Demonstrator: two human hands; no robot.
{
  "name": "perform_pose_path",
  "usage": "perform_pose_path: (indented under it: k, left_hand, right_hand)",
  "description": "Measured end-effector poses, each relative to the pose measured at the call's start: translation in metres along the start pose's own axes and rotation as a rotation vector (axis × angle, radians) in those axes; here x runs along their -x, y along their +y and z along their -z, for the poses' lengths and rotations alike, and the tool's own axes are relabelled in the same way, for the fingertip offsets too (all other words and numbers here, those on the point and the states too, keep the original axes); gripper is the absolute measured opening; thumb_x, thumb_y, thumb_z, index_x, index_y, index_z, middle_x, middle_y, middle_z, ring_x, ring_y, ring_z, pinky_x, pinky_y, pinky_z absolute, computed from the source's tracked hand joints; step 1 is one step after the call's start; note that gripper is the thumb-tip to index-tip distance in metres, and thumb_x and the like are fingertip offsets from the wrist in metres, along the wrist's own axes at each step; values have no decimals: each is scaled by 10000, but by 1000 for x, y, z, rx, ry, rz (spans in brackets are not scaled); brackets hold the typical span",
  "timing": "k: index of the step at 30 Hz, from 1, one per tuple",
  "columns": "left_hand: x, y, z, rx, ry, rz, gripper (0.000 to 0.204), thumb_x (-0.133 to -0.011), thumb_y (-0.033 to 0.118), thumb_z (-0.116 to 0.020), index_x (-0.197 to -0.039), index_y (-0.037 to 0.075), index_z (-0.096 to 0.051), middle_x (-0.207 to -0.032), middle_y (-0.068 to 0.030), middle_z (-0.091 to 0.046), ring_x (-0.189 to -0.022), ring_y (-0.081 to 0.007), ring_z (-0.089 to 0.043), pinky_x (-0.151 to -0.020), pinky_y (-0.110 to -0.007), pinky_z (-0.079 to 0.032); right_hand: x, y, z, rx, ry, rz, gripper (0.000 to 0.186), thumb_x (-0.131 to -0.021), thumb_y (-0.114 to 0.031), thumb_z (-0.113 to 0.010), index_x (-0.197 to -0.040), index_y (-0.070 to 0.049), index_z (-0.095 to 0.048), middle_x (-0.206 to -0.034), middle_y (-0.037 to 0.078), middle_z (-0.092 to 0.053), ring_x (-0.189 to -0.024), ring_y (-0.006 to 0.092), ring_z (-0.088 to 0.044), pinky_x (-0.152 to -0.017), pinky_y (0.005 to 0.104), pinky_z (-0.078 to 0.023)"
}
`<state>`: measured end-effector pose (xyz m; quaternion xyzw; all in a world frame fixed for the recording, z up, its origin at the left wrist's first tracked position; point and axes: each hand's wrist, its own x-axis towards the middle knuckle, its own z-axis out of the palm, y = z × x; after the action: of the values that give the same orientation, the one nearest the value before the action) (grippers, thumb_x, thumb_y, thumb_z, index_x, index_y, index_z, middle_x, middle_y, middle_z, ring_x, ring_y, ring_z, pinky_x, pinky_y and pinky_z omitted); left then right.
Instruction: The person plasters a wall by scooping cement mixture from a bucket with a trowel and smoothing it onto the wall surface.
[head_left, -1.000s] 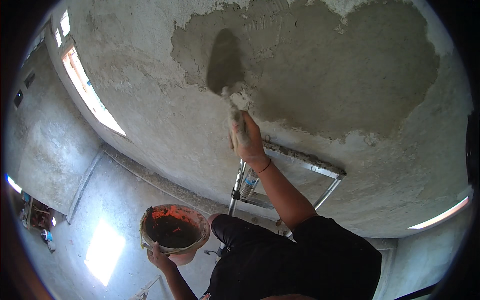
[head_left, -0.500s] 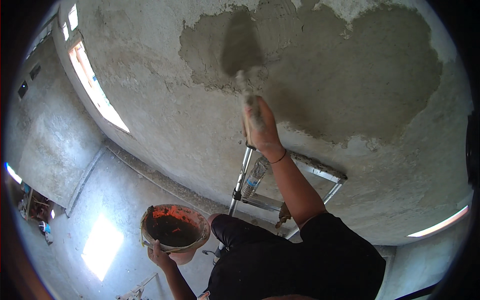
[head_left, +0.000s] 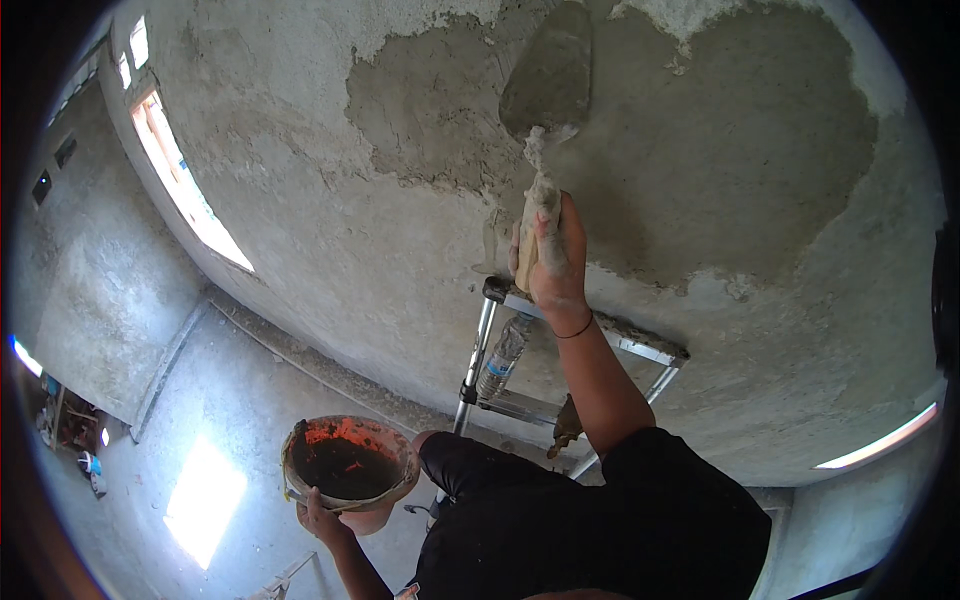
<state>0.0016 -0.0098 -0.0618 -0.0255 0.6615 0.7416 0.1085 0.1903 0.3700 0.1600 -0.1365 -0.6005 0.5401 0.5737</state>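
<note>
My right hand (head_left: 555,255) is closed round the handle of a trowel (head_left: 548,80), whose broad blade lies against the wall. Darker wet mortar (head_left: 740,150) covers a wide patch of the wall around and to the right of the blade. Mortar is caked on the trowel's neck and handle. Low on the left, my left hand (head_left: 320,518) grips the rim of an orange bucket (head_left: 400,487) coated with mortar. Grey mortar (head_left: 350,470) lies inside it, and orange shows on the inner wall.
An aluminium ladder (head_left: 477,350) stands below my right arm, against the wall side. A clear plastic bottle (head_left: 503,360) sits on it. Window openings (head_left: 185,180) are at the left. Below lies a concrete floor (head_left: 260,385) with a bright patch of light.
The trowel has moved right across the wet mortar, along with my right hand. My left hand and the bucket have hardly moved.
</note>
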Motion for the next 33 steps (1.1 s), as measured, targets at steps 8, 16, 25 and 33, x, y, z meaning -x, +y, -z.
perform_pose_path:
  k: [8, 16, 25, 33]
  left_hand:
    - [-2, -3, 0, -25, 25, 18, 303, -809, 115, -565, -1061, -54, -575, -908, -105, -625, -765, -179, -607, -661, -295, -499]
    - [6, 1, -1, 6, 6, -5, 271, -817, 128, -566, -1025, -47, -574, -889, -94, -619, -755, -173, -607, -659, -287, -498]
    - [11, 5, 3, -8, 61, 6, 264, -826, 118, -560, -1032, -47, -568, -885, -104, -618, -745, -172, -611, -648, -279, -500]
    - [16, 11, 12, 14, 76, -3, 291, -825, 121, -559, -1050, -63, -566, -901, -112, -618, -751, -174, -608, -656, -284, -499]
  right_hand:
    - [-3, 14, -11, -4, -176, -291, 347, -943, -391, -521, -1027, -54, -513, -644, -12, -454, -494, 69, -445, -437, 250, -397]
    - [-15, 23, -8, 215, -22, 98, 285, -947, -303, -517, -1032, -31, -517, -666, 9, -518, -521, 68, -471, -470, 253, -388]
    - [-14, 68, -40, 291, -192, -104, 278, -955, -307, -516, -965, -29, -524, -611, -18, -463, -463, 56, -411, -414, 250, -359]
    - [-39, 23, -35, 440, 22, 230, 320, -913, -291, -554, -1046, -3, -508, -724, 98, -600, -635, 172, -573, -600, 308, -447]
